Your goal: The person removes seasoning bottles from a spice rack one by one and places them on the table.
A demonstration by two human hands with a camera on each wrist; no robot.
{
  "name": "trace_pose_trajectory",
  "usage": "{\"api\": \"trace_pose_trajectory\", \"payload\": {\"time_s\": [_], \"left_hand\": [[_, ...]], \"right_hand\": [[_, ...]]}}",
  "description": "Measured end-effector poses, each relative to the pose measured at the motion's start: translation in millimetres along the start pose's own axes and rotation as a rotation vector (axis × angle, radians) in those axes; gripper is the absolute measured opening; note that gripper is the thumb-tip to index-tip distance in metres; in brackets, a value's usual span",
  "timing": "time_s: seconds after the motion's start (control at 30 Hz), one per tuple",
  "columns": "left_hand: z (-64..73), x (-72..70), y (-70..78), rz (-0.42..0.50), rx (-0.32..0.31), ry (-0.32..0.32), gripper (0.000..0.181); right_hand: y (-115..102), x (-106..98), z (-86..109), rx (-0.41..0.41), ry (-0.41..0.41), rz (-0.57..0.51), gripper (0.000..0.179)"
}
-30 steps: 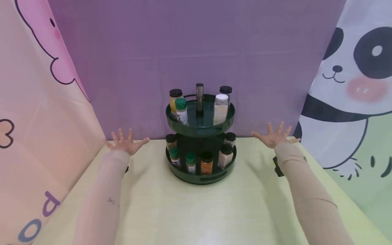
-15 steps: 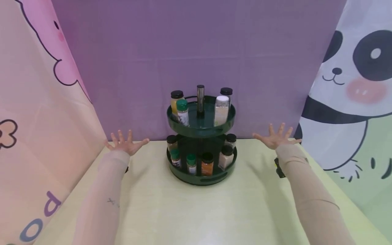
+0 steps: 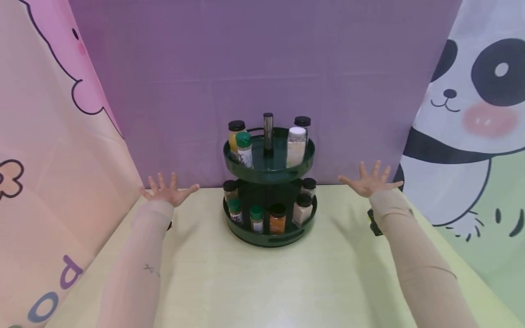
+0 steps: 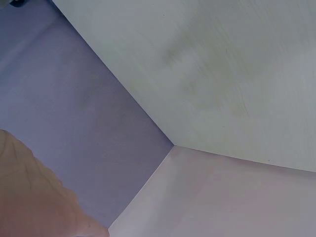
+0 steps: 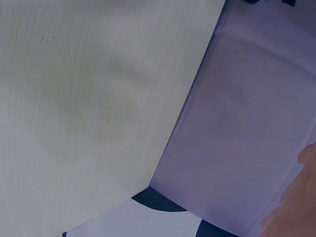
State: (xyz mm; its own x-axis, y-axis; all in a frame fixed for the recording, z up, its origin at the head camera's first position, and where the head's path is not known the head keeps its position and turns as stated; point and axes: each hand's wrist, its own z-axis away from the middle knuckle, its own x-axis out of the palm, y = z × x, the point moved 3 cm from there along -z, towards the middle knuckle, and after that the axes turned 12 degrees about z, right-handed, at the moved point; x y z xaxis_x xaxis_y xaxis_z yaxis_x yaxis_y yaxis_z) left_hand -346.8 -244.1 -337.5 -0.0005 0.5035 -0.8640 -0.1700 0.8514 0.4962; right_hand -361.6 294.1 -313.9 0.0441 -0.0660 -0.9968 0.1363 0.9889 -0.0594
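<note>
In the head view my left hand point(image 3: 166, 193) is held over the back left of the table with its fingers spread, nothing in it. My right hand point(image 3: 369, 183) mirrors it at the back right, fingers also spread wide and holding nothing. Between them stands a dark green two-tier spice rack point(image 3: 268, 176) with a metal post. On its upper tier are a green-capped jar point(image 3: 244, 155), a white-capped jar point(image 3: 296, 149) and two black-capped ones. The lower tier holds several jars, among them an orange-brown spice jar point(image 3: 277, 223) and a pale spice jar point(image 3: 302, 212).
The pale table point(image 3: 262, 278) meets a purple backdrop point(image 3: 176, 91) behind the rack. A pink printed panel point(image 3: 49, 159) stands along the left side, a panda-printed panel point(image 3: 484, 136) along the right. Black devices show under both wrists.
The head view shifts very slightly. Both hands stay spread in nearly the same places, and the spice rack and its jars have not moved.
</note>
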Motion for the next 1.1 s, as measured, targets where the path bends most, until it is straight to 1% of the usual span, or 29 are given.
{"api": "trace_pose_trajectory", "payload": {"time_s": [0.07,0.17,0.33,0.43,0.5,0.6,0.67,0.73,0.83,0.9,0.97,1.1], "left_hand": [[-1.4,-0.9,0.0,-0.008,0.004,0.008,0.108],[-4.4,-3.7,1.4,-0.027,0.033,0.037,0.108],[-7.1,-12.2,8.0,-0.026,0.137,0.125,0.1],[-5.0,-15.8,12.8,-0.011,0.211,0.167,0.091],[-2.7,-16.4,15.1,0.011,0.272,0.207,0.082],[2.5,-14.3,16.5,0.07,0.348,0.269,0.064],[6.6,-10.8,16.8,0.129,0.378,0.295,0.055],[11.2,-6.4,18.0,0.183,0.386,0.293,0.049],[17.1,2.8,22.4,0.235,0.392,0.274,0.044],[19.3,10.1,26.4,0.257,0.39,0.255,0.043],[20.1,18.2,29.1,0.276,0.386,0.238,0.042],[20.1,36.0,30.9,0.321,0.356,0.198,0.04]], "right_hand": [[-1,-1,-1.4,-0.005,0.004,0.002,0.105],[-4,-3,-3.3,-0.027,0.013,0.0,0.105],[-7,-10,-4.4,-0.086,0.05,0.014,0.104],[-6,-15,-2.7,-0.125,0.093,0.037,0.103],[-5,-18,-0.4,-0.147,0.139,0.044,0.099],[-6,-19,4.6,-0.181,0.204,0.017,0.092],[-6,-19,9.2,-0.203,0.257,-0.016,0.084],[-7,-17,14.5,-0.23,0.319,-0.049,0.076],[-7,-13,20.6,-0.281,0.422,-0.085,0.06],[-6,-9,23.6,-0.303,0.455,-0.104,0.053],[-5,-4,25.0,-0.31,0.463,-0.113,0.048],[-5,10,26.3,-0.299,0.412,-0.121,0.047]]}}
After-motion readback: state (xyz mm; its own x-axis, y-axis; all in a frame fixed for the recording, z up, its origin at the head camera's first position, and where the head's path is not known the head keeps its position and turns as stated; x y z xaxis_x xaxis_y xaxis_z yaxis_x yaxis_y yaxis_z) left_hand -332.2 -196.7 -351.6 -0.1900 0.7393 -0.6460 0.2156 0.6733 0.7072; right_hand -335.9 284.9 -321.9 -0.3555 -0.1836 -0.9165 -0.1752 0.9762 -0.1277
